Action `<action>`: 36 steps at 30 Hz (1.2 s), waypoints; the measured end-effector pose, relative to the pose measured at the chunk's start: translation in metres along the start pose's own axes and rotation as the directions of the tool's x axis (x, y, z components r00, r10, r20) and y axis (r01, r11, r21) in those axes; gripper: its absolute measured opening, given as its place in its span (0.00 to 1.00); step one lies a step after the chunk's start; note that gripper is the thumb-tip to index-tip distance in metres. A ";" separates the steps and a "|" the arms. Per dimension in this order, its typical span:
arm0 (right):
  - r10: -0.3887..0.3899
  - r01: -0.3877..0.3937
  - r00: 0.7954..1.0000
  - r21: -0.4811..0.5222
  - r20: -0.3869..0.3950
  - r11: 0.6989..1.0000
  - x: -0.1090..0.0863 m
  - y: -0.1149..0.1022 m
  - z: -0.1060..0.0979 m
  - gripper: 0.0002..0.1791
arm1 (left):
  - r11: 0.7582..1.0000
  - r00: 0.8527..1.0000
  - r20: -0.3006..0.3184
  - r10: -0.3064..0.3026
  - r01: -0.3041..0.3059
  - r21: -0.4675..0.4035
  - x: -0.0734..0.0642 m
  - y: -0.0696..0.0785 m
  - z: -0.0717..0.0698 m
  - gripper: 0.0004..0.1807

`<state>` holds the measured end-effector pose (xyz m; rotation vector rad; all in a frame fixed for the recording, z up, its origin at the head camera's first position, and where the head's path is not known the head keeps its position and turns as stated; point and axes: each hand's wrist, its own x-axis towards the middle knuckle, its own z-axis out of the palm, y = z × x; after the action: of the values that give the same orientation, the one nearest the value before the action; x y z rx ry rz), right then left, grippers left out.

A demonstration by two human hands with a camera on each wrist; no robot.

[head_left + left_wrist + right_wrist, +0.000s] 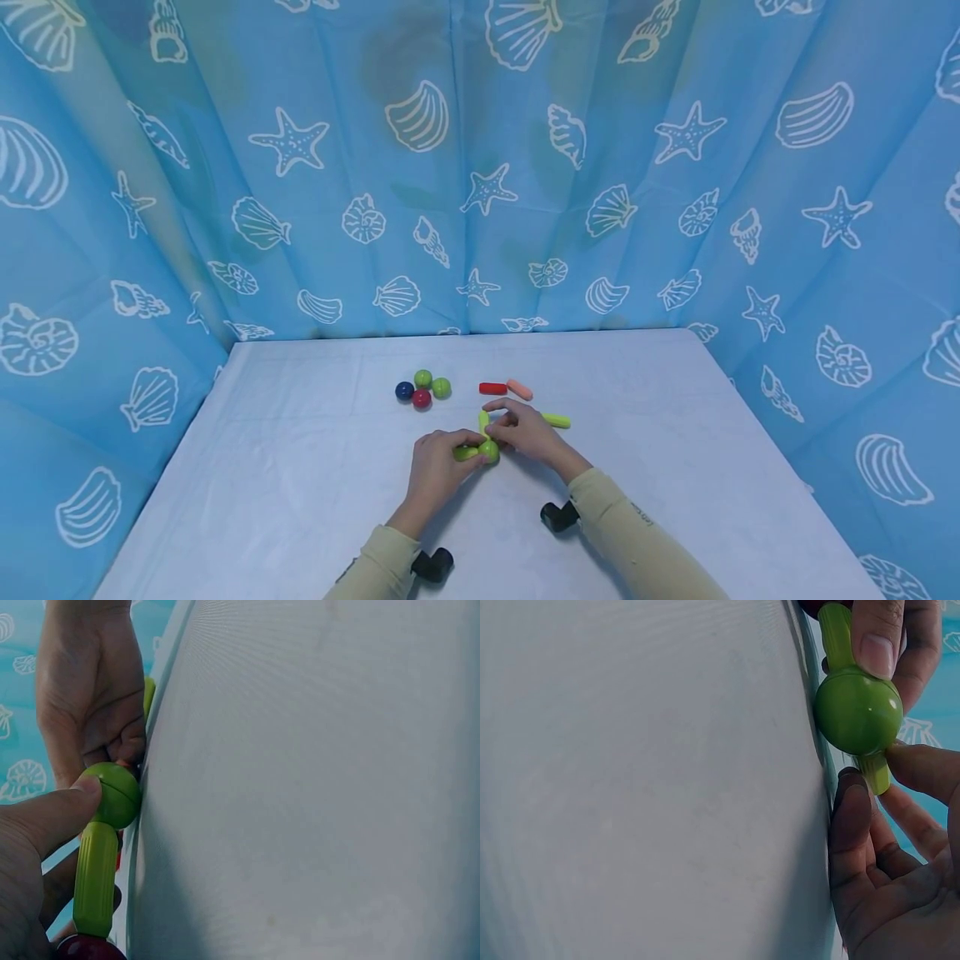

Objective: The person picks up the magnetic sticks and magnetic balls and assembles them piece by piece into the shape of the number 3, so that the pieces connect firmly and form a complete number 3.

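Observation:
A green ball (489, 452) sits between my hands, with a yellow-green stick (95, 881) running left from it. My left hand (437, 467) grips this piece, thumb pressed on the ball in the left wrist view. At the stick's other end is a dark red ball (88, 948), hidden by my left hand in the head view. My right hand (527, 432) pinches a second yellow-green stick (877, 776) at the ball's opposite side from the first in the right wrist view. Whether it is seated in the ball I cannot tell.
Beyond my left hand are a blue ball (404, 391), a red ball (422, 399) and two green balls (441, 387). A red stick (492, 388) and a pink stick (519, 389) lie farther back. Another yellow-green stick (557, 421) lies right of my right hand.

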<state>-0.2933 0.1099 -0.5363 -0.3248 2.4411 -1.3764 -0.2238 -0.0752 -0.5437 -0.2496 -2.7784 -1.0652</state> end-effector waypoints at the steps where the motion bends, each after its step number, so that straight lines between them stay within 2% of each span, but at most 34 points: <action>1: 0.000 0.000 1.000 0.002 0.001 1.000 0.000 0.000 0.000 0.22 | 1.000 1.000 0.000 -0.001 0.001 0.000 0.000 0.000 0.000 0.16; 8: -0.005 0.005 1.000 -0.013 -0.005 1.000 0.001 -0.001 -0.002 0.21 | 1.000 1.000 0.000 0.000 0.000 0.006 -0.001 -0.002 0.000 0.16; 15: -0.013 0.008 0.998 -0.080 -0.061 0.997 0.007 -0.001 -0.004 0.19 | 1.000 1.000 -0.003 -0.004 0.004 -0.003 -0.002 -0.002 -0.001 0.15; 20: -0.063 0.051 0.994 -0.130 -0.091 0.990 0.016 -0.002 -0.008 0.17 | 1.000 1.000 -0.009 0.000 0.000 -0.009 -0.001 -0.003 0.000 0.15; 29: -0.166 0.135 0.979 -0.240 -0.114 0.961 0.038 -0.010 -0.015 0.13 | 0.999 1.000 -0.006 0.009 -0.009 -0.035 -0.001 -0.001 -0.002 0.14; 36: -0.227 0.194 0.972 -0.335 -0.062 0.922 0.056 -0.023 -0.017 0.16 | 1.000 1.000 -0.005 0.015 -0.015 -0.018 0.002 0.000 -0.002 0.14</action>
<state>-0.3511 0.0923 -0.5175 -0.6293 2.7884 -1.0796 -0.2252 -0.0764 -0.5419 -0.2693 -2.7594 -1.0860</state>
